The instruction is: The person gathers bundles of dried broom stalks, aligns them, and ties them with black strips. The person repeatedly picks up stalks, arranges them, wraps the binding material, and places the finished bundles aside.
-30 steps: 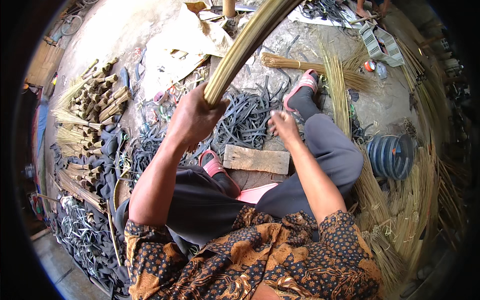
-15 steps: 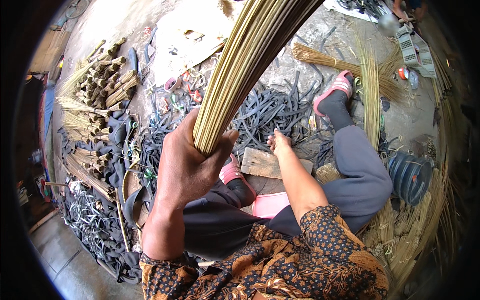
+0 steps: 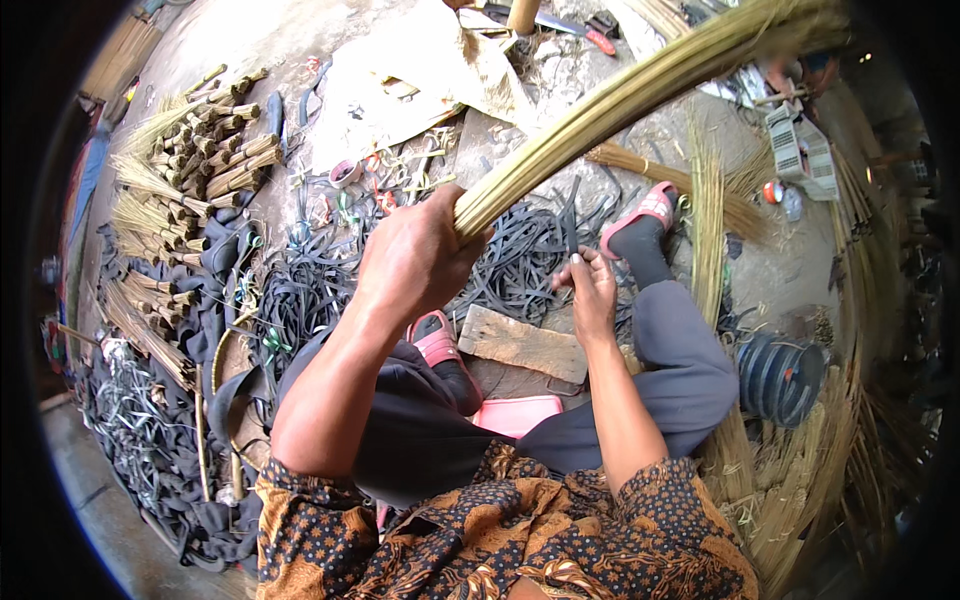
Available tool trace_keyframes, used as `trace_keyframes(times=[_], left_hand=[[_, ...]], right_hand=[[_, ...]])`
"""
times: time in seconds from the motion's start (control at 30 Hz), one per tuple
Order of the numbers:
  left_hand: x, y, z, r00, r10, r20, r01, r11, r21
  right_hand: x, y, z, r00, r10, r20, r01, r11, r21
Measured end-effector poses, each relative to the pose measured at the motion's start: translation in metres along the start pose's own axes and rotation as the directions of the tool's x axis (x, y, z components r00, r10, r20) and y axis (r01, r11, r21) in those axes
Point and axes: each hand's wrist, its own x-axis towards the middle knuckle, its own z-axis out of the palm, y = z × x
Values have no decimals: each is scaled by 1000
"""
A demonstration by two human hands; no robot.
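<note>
In the head view, the left hand (image 3: 415, 255) is closed firmly round the lower, blunt end of a long bundle of thin yellow-green stalks (image 3: 610, 100); from that fist the bundle slants up and to the right, its far end spreading near the upper right edge; it passes beyond the right hand (image 3: 595, 295) and well apart from it. The right hand is narrow — thumb and fingertips drawn together on the end of a flat black rubber-looking strip (image 3: 572, 222), which runs away from the fingers; just left of this hand lies a tangled heap of dark flat strips (image 3: 520, 262); nearer the body, between the pink-sandalled feet — one of them farther forward — sits a rough rectangular wooden board (image 3: 525, 343).
</note>
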Motion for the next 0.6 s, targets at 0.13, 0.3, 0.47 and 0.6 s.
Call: trace_keyframes(times=[0.13, 0.3, 0.47, 0.6], left_hand=[[-3, -1, 20, 998, 59, -9, -56, 983, 177], [-15, 9, 48, 968, 236, -83, -218, 959, 182], [-25, 18, 59, 972, 225, -65, -202, 946, 253], [-30, 14, 59, 949, 308, -66, -286, 930, 232]], right_hand=[[-59, -88, 36, 981, -126, 150, 132, 991, -26], [-85, -123, 85, 974, -165, 155, 175, 983, -53], [-78, -125, 93, 989, -139, 46, 146, 963, -224], [-74, -124, 92, 994, -95, 48, 105, 941, -321]])
